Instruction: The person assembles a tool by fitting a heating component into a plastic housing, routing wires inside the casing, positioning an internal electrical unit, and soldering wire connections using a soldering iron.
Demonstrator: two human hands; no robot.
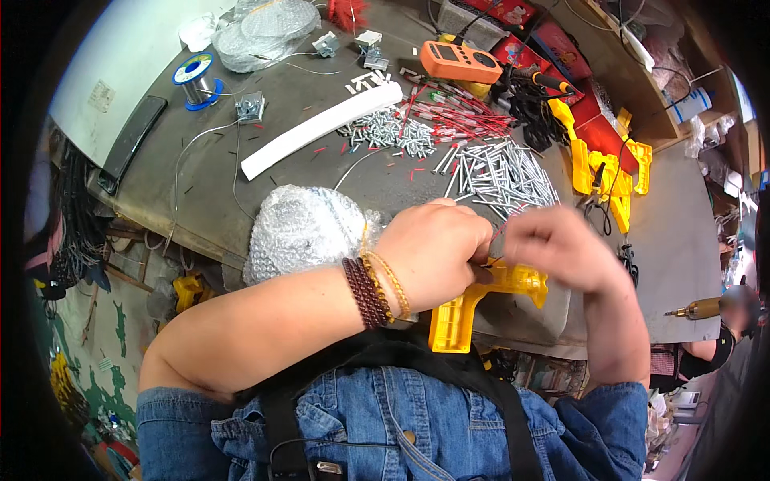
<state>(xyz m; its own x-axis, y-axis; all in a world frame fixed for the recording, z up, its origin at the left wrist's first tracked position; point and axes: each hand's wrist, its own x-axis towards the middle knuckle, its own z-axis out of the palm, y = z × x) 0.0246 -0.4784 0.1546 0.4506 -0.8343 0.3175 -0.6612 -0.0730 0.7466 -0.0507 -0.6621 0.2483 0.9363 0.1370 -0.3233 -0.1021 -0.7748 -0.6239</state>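
My left hand (437, 244) grips a yellow plastic housing (453, 325), which looks like half of a pistol-shaped tool shell, at the table's near edge. Its fingertips are partly hidden behind the hand and the shell. Just to the right, my right hand (565, 244) hovers over the shell's other end, blurred by motion, with its fingers curled together. A thin reddish wire shows faintly in the gap between both hands; whether the right fingers pinch it is hidden. Close beyond the hands lies a pile of long silver screws (505, 176).
Bubble wrap (305, 228) sits left of my hands. Farther back are shorter screws (393, 132), red-wired parts (457, 108), a white strip (321, 128), a solder spool (196, 80) and an orange multimeter (461, 62). More yellow housings (613, 172) lie right. Another person (706, 353) is at far right.
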